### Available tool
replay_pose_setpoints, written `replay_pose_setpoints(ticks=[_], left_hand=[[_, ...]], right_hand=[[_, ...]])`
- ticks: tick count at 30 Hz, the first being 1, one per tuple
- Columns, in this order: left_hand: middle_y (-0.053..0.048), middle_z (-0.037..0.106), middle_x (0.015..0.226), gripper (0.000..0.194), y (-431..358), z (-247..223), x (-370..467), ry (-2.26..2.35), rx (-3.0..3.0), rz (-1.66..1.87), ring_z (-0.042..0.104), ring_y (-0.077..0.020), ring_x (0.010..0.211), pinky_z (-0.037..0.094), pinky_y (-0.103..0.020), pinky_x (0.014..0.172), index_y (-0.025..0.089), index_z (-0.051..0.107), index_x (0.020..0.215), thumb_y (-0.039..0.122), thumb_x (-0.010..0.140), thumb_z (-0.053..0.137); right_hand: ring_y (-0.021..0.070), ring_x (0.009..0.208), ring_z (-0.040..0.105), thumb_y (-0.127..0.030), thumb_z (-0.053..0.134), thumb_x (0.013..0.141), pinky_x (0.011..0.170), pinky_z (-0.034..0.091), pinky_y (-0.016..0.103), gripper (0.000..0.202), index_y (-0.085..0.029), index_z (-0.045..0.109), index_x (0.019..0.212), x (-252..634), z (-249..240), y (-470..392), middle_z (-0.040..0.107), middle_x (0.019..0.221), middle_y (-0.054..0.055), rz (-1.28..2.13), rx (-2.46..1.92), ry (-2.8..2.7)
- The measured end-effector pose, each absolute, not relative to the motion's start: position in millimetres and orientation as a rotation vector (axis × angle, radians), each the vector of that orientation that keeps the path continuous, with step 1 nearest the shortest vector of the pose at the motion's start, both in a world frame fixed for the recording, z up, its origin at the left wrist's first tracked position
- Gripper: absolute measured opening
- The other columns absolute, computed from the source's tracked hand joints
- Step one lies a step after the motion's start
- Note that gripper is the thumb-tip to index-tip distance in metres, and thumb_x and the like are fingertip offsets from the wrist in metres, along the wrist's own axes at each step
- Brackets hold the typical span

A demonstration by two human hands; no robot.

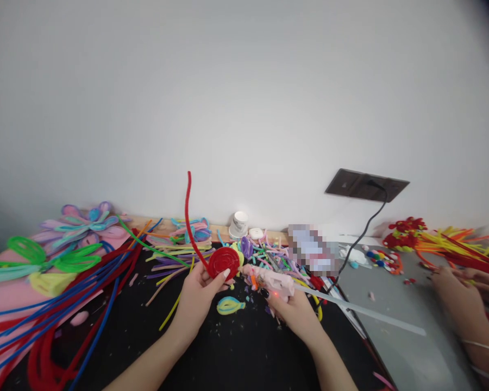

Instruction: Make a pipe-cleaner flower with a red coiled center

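Note:
A flat red coil (pixel 224 263) wound from fuzzy stem is pinched in my left hand (pixel 201 288), thumb on its face. From its left side a loose red stem (pixel 189 217) rises upward. My right hand (pixel 293 309) is wrapped round a pale pink glue gun (pixel 277 283), which has a small red light on it. The gun's nozzle points left, close to the coil's right edge; whether they touch is too small to tell. A long translucent glue stick (pixel 370 314) sticks out behind the gun. Below the coil lies a yellow and blue loop (pixel 230 306).
Blue and red stems (pixel 106 277) and looped flowers (pixel 77 228) cover the left. Cut pieces and a paper cup (pixel 239 224) lie behind my hands. A black cord (pixel 361 239) hangs from the wall socket (pixel 365 185). At far right, another person's hands (pixel 458 296) work near red stems.

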State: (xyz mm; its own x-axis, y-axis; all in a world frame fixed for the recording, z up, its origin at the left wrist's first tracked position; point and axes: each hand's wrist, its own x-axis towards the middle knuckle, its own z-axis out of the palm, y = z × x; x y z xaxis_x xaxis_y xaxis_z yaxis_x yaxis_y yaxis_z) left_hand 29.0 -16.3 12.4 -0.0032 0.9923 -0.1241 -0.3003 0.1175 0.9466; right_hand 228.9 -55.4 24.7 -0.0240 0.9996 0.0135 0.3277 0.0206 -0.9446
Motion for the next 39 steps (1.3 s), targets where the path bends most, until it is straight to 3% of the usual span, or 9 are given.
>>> replay_pose_setpoints(ticks=[6, 9, 15, 22, 39], left_hand=[[-0.005, 0.074, 0.083, 0.042, -14, 10, 29, 1.04, 0.89, 1.253, 0.069, -0.0157, 0.065, 0.054, -0.024, 0.058, 0.014, 0.058, 0.099, 0.032, 0.065, 0.075], [-0.005, 0.074, 0.085, 0.044, -13, 10, 29, 1.039, 0.883, 1.266, 0.07, -0.0163, 0.065, 0.054, -0.024, 0.058, 0.014, 0.059, 0.1, 0.032, 0.063, 0.076], [-0.005, 0.074, 0.082, 0.044, -15, 10, 29, 1.044, 0.871, 1.27, 0.069, -0.0157, 0.064, 0.054, -0.023, 0.058, 0.014, 0.057, 0.099, 0.03, 0.064, 0.076], [-0.004, 0.074, 0.082, 0.042, -15, 12, 30, 1.05, 0.871, 1.273, 0.07, -0.0159, 0.065, 0.054, -0.024, 0.059, 0.013, 0.056, 0.097, 0.029, 0.063, 0.076], [-0.004, 0.074, 0.078, 0.041, -18, 17, 31, 1.026, 0.882, 1.201, 0.07, -0.0159, 0.064, 0.054, -0.023, 0.058, 0.015, 0.059, 0.092, 0.033, 0.061, 0.077]], right_hand=[[0.0092, 0.04, 0.04, -0.027, 0.059, 0.077, 0.039, 0.032, 0.02, 0.018, -0.018, 0.066, 0.091, 230, 24, -54, 0.052, 0.047, -0.004, 1.126, -1.436, -1.456], [0.0073, 0.034, 0.034, -0.034, 0.058, 0.079, 0.035, 0.027, 0.019, 0.017, -0.017, 0.062, 0.082, 231, 20, -52, 0.048, 0.043, -0.005, 1.198, -1.419, -1.391], [0.0053, 0.028, 0.031, -0.048, 0.06, 0.076, 0.029, 0.022, 0.017, 0.032, -0.016, 0.056, 0.075, 232, 14, -50, 0.047, 0.039, -0.006, 1.338, -1.37, -1.249], [0.0051, 0.03, 0.034, -0.053, 0.064, 0.073, 0.03, 0.033, 0.017, 0.04, -0.014, 0.06, 0.082, 229, 24, -53, 0.048, 0.041, -0.006, 1.5, -1.293, -1.051], [0.0049, 0.029, 0.034, -0.057, 0.063, 0.073, 0.03, 0.036, 0.018, 0.044, -0.014, 0.06, 0.082, 230, 27, -52, 0.048, 0.04, -0.006, 1.597, -1.261, -0.987]])
